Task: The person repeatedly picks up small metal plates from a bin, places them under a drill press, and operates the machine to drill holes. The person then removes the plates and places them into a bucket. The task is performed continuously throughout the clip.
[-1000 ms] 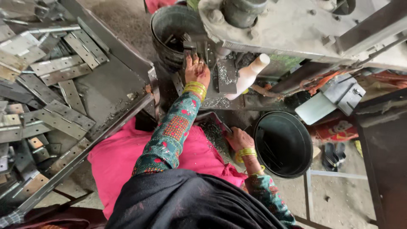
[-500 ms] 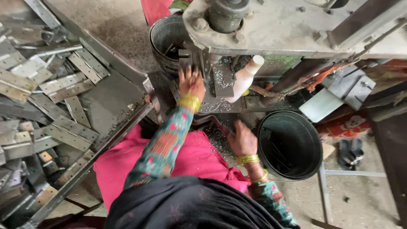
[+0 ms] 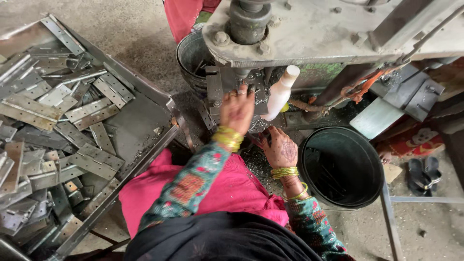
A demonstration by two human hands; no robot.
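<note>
My left hand reaches forward under the grey press machine, its fingertips resting on the metal die block below the ram. What lies beneath the fingers is hidden. My right hand, with yellow bangles on the wrist, sits lower and to the right, beside the press base. Its fingers curl around a small dark metal piece. A white plastic bottle leans just right of my left hand.
A large metal tray on the left holds several flat hinge plates. A black bucket stands to the right of my right hand, a dark bucket behind the press. Metal shavings cover the floor; sandals lie far right.
My right hand has risen from my lap toward the press base. The left hand stays at the die. The view has tilted, showing more of the tray and machine top.
</note>
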